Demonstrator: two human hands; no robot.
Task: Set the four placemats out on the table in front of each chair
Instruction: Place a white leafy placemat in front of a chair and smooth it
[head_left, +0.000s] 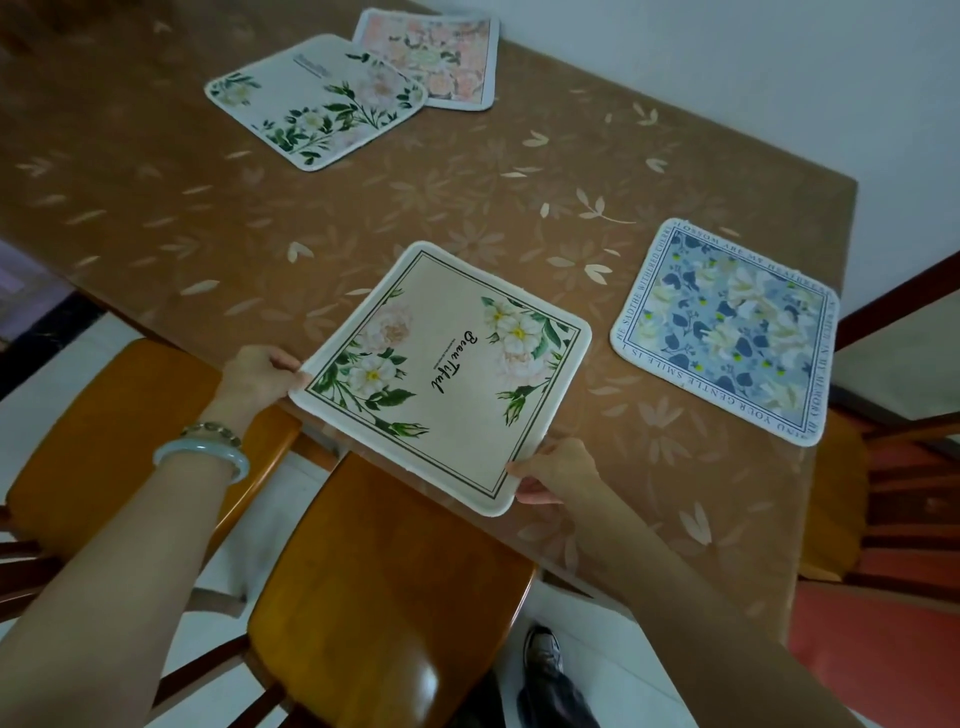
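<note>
Both forearms reach forward from the bottom of the view. The left hand (260, 371), with two bracelets (208, 447) on its wrist, pinches the beige placemat (441, 374) at its 9 o'clock corner, thumb on top. The right hand (553, 470) pinches the 5 o'clock corner the same way. This mat lies over the near edge of the table (467, 208), above a wooden chair (395, 582), its near corner past the table edge. It is square with rounded corners, a white rim, a thin dark frame, white and pink flowers with green leaves, and the script word "Beautiful".

At 3 o'clock from it, well apart, a blue placemat (727, 332) lies flat; its border lettering includes "YOUR GENTLE SMILE".

At 11 o'clock, far across, a white leafy placemat (317, 98) overlaps a pink floral placemat (441, 57); its print is too blurred to read.
</note>
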